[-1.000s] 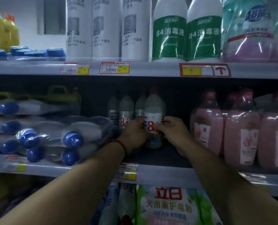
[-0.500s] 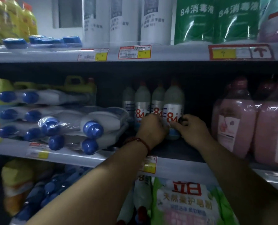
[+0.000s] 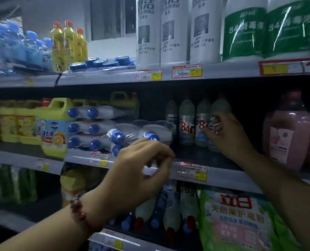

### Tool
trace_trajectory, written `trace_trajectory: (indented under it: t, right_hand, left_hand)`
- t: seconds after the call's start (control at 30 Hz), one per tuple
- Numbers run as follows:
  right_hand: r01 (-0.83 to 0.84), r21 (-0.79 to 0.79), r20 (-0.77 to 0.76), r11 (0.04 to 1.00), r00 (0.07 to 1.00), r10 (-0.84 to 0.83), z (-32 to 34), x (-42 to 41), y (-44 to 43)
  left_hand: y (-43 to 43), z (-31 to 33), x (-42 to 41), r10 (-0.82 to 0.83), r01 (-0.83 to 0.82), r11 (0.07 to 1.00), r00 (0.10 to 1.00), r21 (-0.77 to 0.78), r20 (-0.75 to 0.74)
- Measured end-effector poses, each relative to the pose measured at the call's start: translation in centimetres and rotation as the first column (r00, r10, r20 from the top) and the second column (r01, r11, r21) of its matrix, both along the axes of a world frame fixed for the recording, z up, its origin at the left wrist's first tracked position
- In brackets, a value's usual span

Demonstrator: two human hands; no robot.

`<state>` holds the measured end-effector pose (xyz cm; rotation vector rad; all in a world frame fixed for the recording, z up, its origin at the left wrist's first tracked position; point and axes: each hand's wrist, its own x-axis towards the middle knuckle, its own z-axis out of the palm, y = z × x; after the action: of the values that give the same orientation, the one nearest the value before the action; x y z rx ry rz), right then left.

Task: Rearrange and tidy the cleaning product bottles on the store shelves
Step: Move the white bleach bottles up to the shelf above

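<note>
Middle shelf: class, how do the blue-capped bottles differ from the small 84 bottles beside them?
Pose: the blue-capped bottles lie on their sides, caps facing out; the 84 bottles stand upright.
Packing: the blue-capped bottles are bundled in clear plastic and stacked; the 84 bottles stand loose.
Labels: the 84 bottles show a red 84; the blue-capped bottles show no readable label.
Both are pale bottles on the middle shelf.

A green detergent bag (image 3: 241,223) lies below a price tag (image 3: 193,171); a window (image 3: 112,17) shows up top.
</note>
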<state>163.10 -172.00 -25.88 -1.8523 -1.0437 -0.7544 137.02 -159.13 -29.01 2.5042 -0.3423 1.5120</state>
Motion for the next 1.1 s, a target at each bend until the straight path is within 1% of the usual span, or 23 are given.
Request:
trace_trajectory:
  t: [0.07,0.1,0.13,0.17,0.2,0.23,0.27,0.3,0.33,0.4,0.47,0.53,0.6,0.67,0.77,0.83,0.9,1.0,1.1]
  right_hand:
    - [-0.096,-0.053,-0.077,0.994,0.993,0.092,0.0,-2.9,1.7]
    - [-0.150,-0.069,-0.157,0.986,0.978,0.138,-0.1,-4.3,2.5]
    - [-0.205,-0.073,-0.257,0.976,0.950,0.180,-0.2,-5.4,3.4]
    - [-0.266,-0.060,-0.367,0.962,0.902,0.227,-0.2,-6.1,4.2]
    - [-0.334,-0.012,-0.478,0.943,0.830,0.288,-0.3,-6.9,5.0]
    - [-0.381,0.076,-0.582,0.921,0.733,0.352,-0.4,-7.4,5.9]
    - [-0.397,0.183,-0.665,0.899,0.624,0.411,-0.5,-8.0,6.8]
    - [-0.383,0.254,-0.709,0.888,0.551,0.440,-0.5,-8.4,7.6]
    - [-0.371,0.287,-0.721,0.883,0.523,0.454,-0.5,-8.6,8.3]
    - [-0.360,0.303,-0.717,0.882,0.524,0.460,-0.5,-8.9,9.4]
    - [-0.369,0.310,-0.718,0.877,0.513,0.470,-0.5,-8.9,9.8]
    - [-0.378,0.294,-0.720,0.878,0.517,0.464,-0.6,-8.9,9.8]
    - [-0.387,0.283,-0.715,0.878,0.525,0.462,-0.8,-8.8,9.9]
    - [-0.382,0.261,-0.714,0.887,0.542,0.443,-0.9,-9.0,10.2]
    - [-0.355,0.189,-0.698,0.916,0.607,0.380,-0.6,-9.9,10.7]
    - [-0.306,0.096,-0.678,0.947,0.677,0.287,-0.4,-10.2,10.9]
    - [-0.262,0.031,-0.664,0.965,0.716,0.216,-0.2,-10.3,11.0]
    - [-0.251,-0.010,-0.662,0.968,0.727,0.181,0.1,-10.5,11.3]
    - [-0.269,-0.042,-0.676,0.962,0.717,0.170,0.2,-10.4,11.4]
  left_hand:
    - [1.6,-0.3,-1.6,0.043,-0.041,0.999,0.994,-0.016,0.099]
    - [2.6,-0.4,-2.1,0.099,-0.093,0.994,0.985,-0.049,0.142]
    - [3.4,-0.4,-2.4,0.172,-0.153,0.981,0.970,-0.116,0.172]
    - [4.3,-0.5,-2.4,0.239,-0.196,0.954,0.954,-0.226,0.181]
    - [5.3,-0.6,-2.3,0.286,-0.217,0.906,0.946,-0.363,0.150]
    - [6.2,-0.5,-2.2,0.295,-0.219,0.835,0.953,-0.504,0.074]
    - [6.9,-0.3,-2.0,0.259,-0.212,0.749,0.966,-0.628,-0.018]
    - [7.4,-0.1,-1.8,0.186,-0.192,0.664,0.978,-0.723,-0.088]
    - [7.7,0.1,-1.5,0.099,-0.167,0.581,0.986,-0.797,-0.135]
    - [7.5,0.5,-1.1,-0.086,-0.115,0.445,0.982,-0.888,-0.170]
    - [7.3,0.9,-1.0,-0.190,-0.063,0.382,0.971,-0.922,-0.145]
    - [7.7,1.3,-1.0,-0.214,-0.047,0.343,0.969,-0.938,-0.127]
    - [8.3,1.6,-0.9,-0.186,-0.065,0.312,0.974,-0.948,-0.128]
    - [8.9,1.7,-0.6,-0.169,-0.065,0.313,0.978,-0.947,-0.123]
    - [9.4,1.8,-0.2,-0.126,-0.041,0.289,0.989,-0.956,-0.080]
    - [9.7,1.7,0.1,-0.071,-0.029,0.231,0.996,-0.972,-0.046]
    - [10.5,0.9,0.7,-0.022,-0.008,0.165,1.000,-0.986,-0.012]
    - [10.5,-0.3,0.9,0.012,0.058,0.167,0.998,-0.984,0.061]
    - [10.2,-1.0,1.1,0.043,0.130,0.121,0.990,-0.984,0.136]
